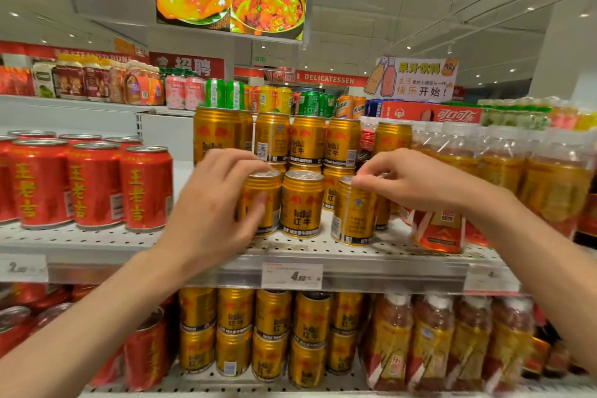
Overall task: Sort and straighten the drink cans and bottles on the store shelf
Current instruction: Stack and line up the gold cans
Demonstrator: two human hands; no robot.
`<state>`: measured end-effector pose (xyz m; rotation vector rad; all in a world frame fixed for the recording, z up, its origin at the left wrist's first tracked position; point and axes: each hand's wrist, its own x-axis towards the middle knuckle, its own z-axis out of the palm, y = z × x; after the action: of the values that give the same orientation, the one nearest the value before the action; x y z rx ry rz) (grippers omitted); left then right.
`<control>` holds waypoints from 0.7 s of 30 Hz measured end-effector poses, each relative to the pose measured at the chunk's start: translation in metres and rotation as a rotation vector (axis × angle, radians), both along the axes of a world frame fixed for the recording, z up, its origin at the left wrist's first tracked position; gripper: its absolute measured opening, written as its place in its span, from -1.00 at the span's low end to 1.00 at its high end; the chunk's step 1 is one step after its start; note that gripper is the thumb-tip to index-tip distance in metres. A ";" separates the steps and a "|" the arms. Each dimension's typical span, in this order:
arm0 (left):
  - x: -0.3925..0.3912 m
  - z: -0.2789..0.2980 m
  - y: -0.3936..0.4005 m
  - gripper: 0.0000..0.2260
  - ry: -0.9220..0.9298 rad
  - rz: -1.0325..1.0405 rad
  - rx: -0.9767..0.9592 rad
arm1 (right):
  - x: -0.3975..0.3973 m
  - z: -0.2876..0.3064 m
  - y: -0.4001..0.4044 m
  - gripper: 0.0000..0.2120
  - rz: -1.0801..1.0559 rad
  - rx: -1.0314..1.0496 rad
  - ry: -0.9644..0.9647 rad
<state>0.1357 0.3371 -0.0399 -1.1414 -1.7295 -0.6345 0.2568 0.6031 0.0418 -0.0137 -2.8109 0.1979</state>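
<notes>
Your left hand (223,203) grips one gold can (262,200), right hand (410,181) pinches another gold can's rim (353,210), label turned away; front row half faced.

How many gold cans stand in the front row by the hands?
3: the left gold metal can under the left hand, the middle one untouched, the right one under the right hand.

Both forearms are bare to the frame's edge, no sleeves showing; the left hand (213,210) and right hand (416,179) wear nothing.
</notes>
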 end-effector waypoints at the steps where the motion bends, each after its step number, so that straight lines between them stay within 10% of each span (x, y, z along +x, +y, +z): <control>1: 0.002 0.005 0.012 -0.70 0.005 0.010 -0.066 | 0.001 -0.002 0.002 -0.54 0.002 -0.006 -0.009; 14: 0.000 0.005 0.059 -0.70 -0.280 -0.050 -0.094 | -0.012 -0.014 -0.001 -0.55 0.062 -0.029 0.150; 21: -0.001 0.003 0.062 -0.71 -0.293 -0.036 -0.078 | -0.007 0.000 0.015 -0.59 0.128 -0.130 -0.110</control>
<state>0.1348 0.3992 -0.0369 -1.1812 -1.9993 -0.7942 0.2500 0.6176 0.0421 0.1288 -2.9045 0.4222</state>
